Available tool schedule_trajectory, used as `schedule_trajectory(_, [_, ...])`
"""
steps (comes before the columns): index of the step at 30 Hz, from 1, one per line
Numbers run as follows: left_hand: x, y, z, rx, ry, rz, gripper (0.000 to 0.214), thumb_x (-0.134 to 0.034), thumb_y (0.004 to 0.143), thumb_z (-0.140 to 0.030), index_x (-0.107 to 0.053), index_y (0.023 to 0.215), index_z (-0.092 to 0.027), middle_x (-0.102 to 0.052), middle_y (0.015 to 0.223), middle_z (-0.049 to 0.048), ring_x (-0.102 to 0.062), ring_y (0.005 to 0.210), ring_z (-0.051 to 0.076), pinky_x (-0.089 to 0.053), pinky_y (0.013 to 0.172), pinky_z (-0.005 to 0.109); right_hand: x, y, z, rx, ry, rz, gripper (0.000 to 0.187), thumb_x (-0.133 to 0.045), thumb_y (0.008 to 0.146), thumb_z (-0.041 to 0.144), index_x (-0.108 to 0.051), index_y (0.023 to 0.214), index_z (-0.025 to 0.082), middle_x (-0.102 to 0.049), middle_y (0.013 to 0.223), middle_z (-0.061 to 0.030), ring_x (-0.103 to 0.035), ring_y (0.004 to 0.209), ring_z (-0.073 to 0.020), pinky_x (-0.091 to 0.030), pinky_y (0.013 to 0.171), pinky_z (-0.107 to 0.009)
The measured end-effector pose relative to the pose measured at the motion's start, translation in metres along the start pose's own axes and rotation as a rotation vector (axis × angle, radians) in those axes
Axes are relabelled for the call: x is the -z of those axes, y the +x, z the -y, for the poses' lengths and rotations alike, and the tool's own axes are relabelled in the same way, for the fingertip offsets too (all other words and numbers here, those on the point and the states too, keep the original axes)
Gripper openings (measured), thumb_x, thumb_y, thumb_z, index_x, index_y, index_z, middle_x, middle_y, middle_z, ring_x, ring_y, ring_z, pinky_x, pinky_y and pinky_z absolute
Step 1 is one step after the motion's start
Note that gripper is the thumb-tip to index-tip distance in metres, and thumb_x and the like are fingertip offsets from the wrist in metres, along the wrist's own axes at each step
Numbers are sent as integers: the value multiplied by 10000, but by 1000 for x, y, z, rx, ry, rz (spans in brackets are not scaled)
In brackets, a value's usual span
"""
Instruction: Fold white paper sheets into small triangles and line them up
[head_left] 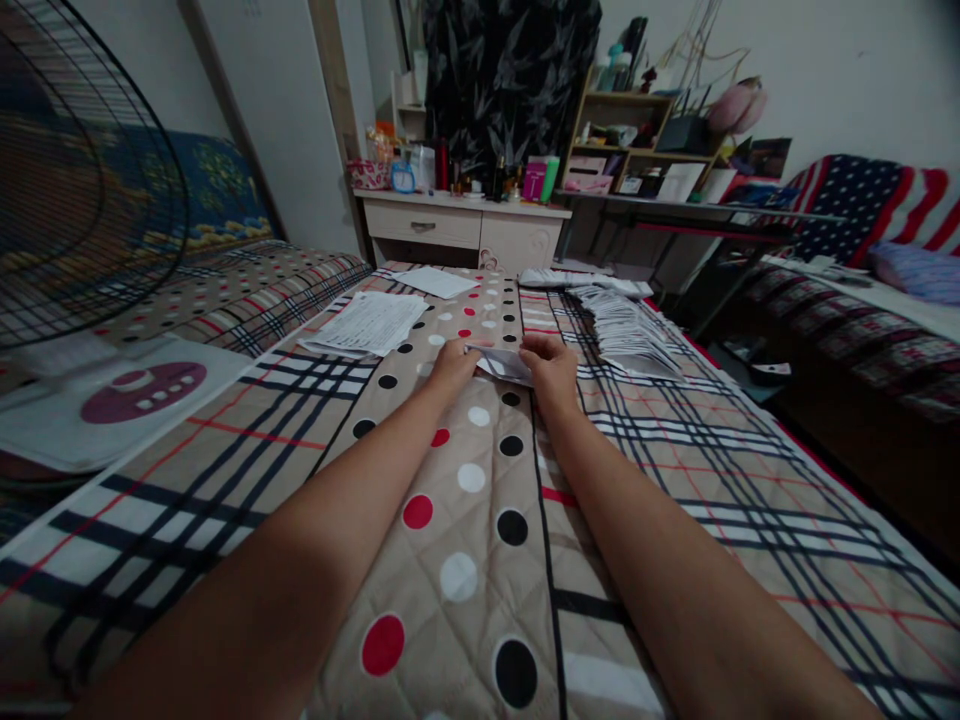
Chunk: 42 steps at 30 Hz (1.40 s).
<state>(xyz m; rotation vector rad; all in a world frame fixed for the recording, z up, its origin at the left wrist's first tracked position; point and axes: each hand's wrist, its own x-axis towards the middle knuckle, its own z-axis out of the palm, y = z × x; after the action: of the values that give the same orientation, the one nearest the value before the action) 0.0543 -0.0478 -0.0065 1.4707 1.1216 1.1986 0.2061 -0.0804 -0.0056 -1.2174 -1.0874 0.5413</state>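
Observation:
Both hands meet over a folded sheet of paper in the middle of the bed. My left hand pinches its left end. At the right end, my right hand grips the paper between thumb and fingers. To the left lies a stack of printed sheets, with a white sheet lying beyond it. On the right, a fanned row of folded papers rests on the patterned bedspread. A further flat white bundle sits behind that row.
At the left edge stands a fan over its white base. A white dresser crowded with bottles and boxes is beyond the bed's far end. A desk with shelves stands at the back right, and another bed is farther right.

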Motion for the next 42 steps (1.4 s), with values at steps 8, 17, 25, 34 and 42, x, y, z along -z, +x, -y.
schedule_trajectory(8, [5, 8, 9, 48, 100, -148, 203, -521, 698, -191, -704, 764, -133, -599, 519, 25, -557, 514, 158, -404, 519, 244, 6, -15, 16, 469, -530, 79, 334, -548, 644, 113, -722, 915, 202, -704, 968, -68, -612, 955, -256, -475, 890, -384])
schedule_trajectory(17, [6, 4, 4, 80, 96, -125, 122, -548, 674, -201, -592, 565, -167, -556, 480, 28, -531, 478, 150, -362, 490, 247, 3, -16, 17, 529, -717, 247, 251, -589, 736, 112, -767, 884, 209, -683, 1052, -87, -580, 1023, -270, -450, 894, -404])
schedule_trajectory(25, [6, 5, 5, 103, 89, -120, 145, -500, 655, -203, -552, 526, -159, -540, 476, 25, -484, 424, 124, -324, 445, 234, 4, -20, 26, 486, -802, 294, 299, -589, 720, 115, -764, 941, 214, -693, 1068, -66, -607, 994, -247, -446, 852, -372])
schedule_trajectory(34, [6, 7, 4, 177, 50, -100, 133, -524, 673, -196, -527, 548, -152, -550, 509, 32, -485, 420, 109, -334, 446, 222, 3, -21, 26, 481, -869, 379, 303, -643, 758, 175, -742, 1034, 251, -689, 1110, -40, -613, 997, -230, -435, 841, -339])
schedule_trajectory(42, [9, -9, -18, 164, -139, 120, 369, -493, 831, -465, -644, 789, -131, -651, 726, 65, -571, 528, 117, -344, 431, 200, 9, -15, 24, 536, -920, 155, 154, -630, 851, 228, -776, 898, 234, -645, 1068, -78, -547, 1007, -240, -429, 815, -336])
